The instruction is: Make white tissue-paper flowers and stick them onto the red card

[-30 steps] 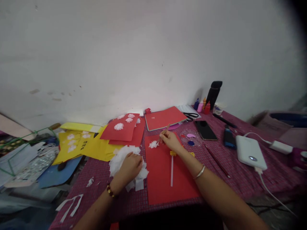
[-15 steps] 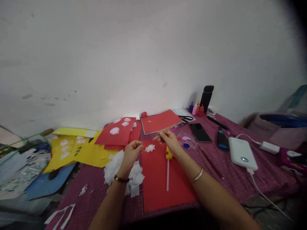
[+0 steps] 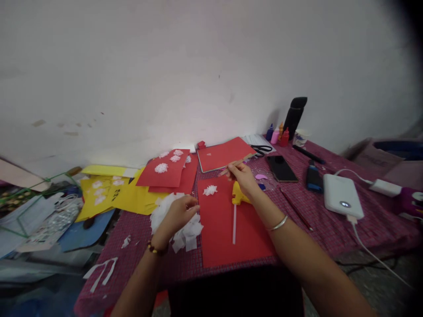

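Note:
My right hand (image 3: 243, 177) pinches a thin wooden stick (image 3: 225, 170) above the top of a red paper sheet (image 3: 218, 237). On that sheet sits a ruffled white paper flower (image 3: 210, 189). A yellow glue gun (image 3: 236, 193) lies beneath my right wrist, partly hidden, with a pale glue stick (image 3: 234, 224) pointing toward me. My left hand (image 3: 181, 213) hovers over a heap of white paper pieces (image 3: 188, 237), left of the sheet. Its thumb and forefinger are slightly apart with nothing visible between them.
Red cards with white flowers (image 3: 161, 168) and yellow papers (image 3: 132, 198) lie left. A red-covered board (image 3: 224, 154), black scissors (image 3: 261, 149) and small paint bottles (image 3: 275, 135) stand or lie behind. Rightward are a phone (image 3: 282, 168), a pencil (image 3: 295, 208) and a white power bank (image 3: 343, 197).
My left hand has moved down from beside the white flower to the paper pieces, its pinch loosening. My right hand still holds the stick near the sheet's top. The view has shifted slightly.

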A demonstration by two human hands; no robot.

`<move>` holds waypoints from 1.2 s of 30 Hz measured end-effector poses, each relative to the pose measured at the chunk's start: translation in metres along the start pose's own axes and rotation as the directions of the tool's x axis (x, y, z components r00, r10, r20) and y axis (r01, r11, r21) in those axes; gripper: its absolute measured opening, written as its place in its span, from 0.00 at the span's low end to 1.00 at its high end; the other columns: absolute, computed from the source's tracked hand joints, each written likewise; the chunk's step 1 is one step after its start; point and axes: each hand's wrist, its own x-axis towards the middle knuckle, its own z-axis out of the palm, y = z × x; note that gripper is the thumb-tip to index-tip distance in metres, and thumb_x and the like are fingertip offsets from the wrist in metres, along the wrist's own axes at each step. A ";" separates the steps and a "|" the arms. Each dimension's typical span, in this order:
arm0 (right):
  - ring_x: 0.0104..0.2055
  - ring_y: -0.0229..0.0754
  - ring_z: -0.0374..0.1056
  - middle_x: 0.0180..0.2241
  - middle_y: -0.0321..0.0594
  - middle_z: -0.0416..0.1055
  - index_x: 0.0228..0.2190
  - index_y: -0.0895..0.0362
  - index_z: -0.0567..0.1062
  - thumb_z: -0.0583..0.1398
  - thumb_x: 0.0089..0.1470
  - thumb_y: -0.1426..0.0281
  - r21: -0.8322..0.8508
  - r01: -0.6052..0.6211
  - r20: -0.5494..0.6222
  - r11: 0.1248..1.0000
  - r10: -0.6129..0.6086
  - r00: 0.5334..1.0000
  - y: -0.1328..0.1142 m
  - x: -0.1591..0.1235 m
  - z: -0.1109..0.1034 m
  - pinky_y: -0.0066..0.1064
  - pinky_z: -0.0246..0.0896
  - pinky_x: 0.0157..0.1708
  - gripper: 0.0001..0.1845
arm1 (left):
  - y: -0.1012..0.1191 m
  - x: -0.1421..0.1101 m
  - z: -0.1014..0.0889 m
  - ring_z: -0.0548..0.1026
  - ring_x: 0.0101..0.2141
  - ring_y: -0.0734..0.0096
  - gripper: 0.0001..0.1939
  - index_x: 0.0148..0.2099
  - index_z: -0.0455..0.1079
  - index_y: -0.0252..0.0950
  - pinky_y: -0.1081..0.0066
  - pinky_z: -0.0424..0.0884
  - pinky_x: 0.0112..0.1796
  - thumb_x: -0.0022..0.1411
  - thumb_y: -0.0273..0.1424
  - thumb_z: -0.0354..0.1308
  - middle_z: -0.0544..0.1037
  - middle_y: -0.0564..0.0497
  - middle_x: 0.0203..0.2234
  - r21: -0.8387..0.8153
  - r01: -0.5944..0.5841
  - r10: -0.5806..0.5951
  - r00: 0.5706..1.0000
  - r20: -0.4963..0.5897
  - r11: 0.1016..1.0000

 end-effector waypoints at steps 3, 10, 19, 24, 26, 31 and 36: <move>0.17 0.31 0.60 0.18 0.32 0.66 0.24 0.58 0.69 0.60 0.45 0.59 -0.021 0.005 -0.006 1.000 -0.005 1.000 0.004 0.002 -0.001 0.23 0.56 0.18 0.14 | -0.006 -0.014 0.009 0.71 0.41 0.58 0.15 0.43 0.69 0.36 0.62 0.65 0.43 0.50 0.32 0.58 0.75 0.44 0.38 0.224 -0.073 0.056 0.995 0.081 0.972; 0.16 0.31 0.59 0.16 0.32 0.66 0.24 0.58 0.67 0.57 0.47 0.61 -0.092 0.009 0.030 0.996 -0.006 1.000 0.008 0.001 0.002 0.23 0.56 0.18 0.12 | -0.021 -0.015 0.017 0.72 0.32 0.64 0.07 0.33 0.67 0.36 0.67 0.66 0.35 0.56 0.25 0.48 0.74 0.47 0.29 0.342 0.020 -0.039 0.998 0.049 0.940; 0.22 0.34 0.65 0.20 0.36 0.72 0.20 0.59 0.71 0.55 0.49 0.73 -0.434 0.115 0.376 0.894 0.064 0.924 0.033 -0.003 0.005 0.23 0.56 0.22 0.09 | 0.011 0.003 -0.006 0.71 0.29 0.67 0.07 0.29 0.67 0.36 0.71 0.60 0.30 0.56 0.27 0.49 0.74 0.50 0.25 0.423 -0.053 -0.039 0.978 0.206 0.904; 0.25 0.36 0.67 0.22 0.36 0.73 0.22 0.58 0.73 0.56 0.48 0.74 -0.513 0.185 0.360 0.838 0.014 0.933 0.041 -0.003 0.007 0.23 0.56 0.25 0.07 | 0.018 0.026 -0.001 0.72 0.29 0.67 0.06 0.33 0.70 0.37 0.72 0.61 0.30 0.55 0.29 0.52 0.76 0.49 0.27 0.329 -0.066 0.010 0.986 0.169 0.942; 0.25 0.37 0.67 0.22 0.37 0.73 0.22 0.58 0.73 0.56 0.49 0.73 -0.550 0.212 0.342 0.808 -0.014 0.940 0.042 -0.003 0.007 0.24 0.56 0.25 0.08 | 0.015 0.033 0.006 0.73 0.29 0.67 0.07 0.35 0.71 0.37 0.72 0.63 0.30 0.55 0.30 0.52 0.77 0.49 0.28 0.240 -0.040 0.008 0.991 0.131 0.970; 0.25 0.37 0.67 0.22 0.37 0.72 0.23 0.58 0.73 0.55 0.50 0.72 -0.562 0.217 0.324 0.798 -0.028 0.946 0.041 -0.002 0.006 0.24 0.56 0.25 0.08 | -0.007 0.040 0.028 0.74 0.33 0.67 0.10 0.37 0.71 0.36 0.70 0.67 0.34 0.58 0.31 0.49 0.78 0.49 0.31 0.043 0.029 -0.029 1.000 -0.005 0.999; 0.25 0.36 0.66 0.23 0.36 0.70 0.24 0.58 0.71 0.53 0.52 0.71 -0.515 0.194 0.264 0.835 -0.061 0.963 0.027 -0.007 0.012 0.23 0.56 0.24 0.09 | -0.018 0.036 0.039 0.75 0.38 0.64 0.13 0.44 0.67 0.34 0.65 0.69 0.40 0.58 0.33 0.51 0.77 0.44 0.37 -0.120 0.075 -0.094 0.983 -0.160 0.990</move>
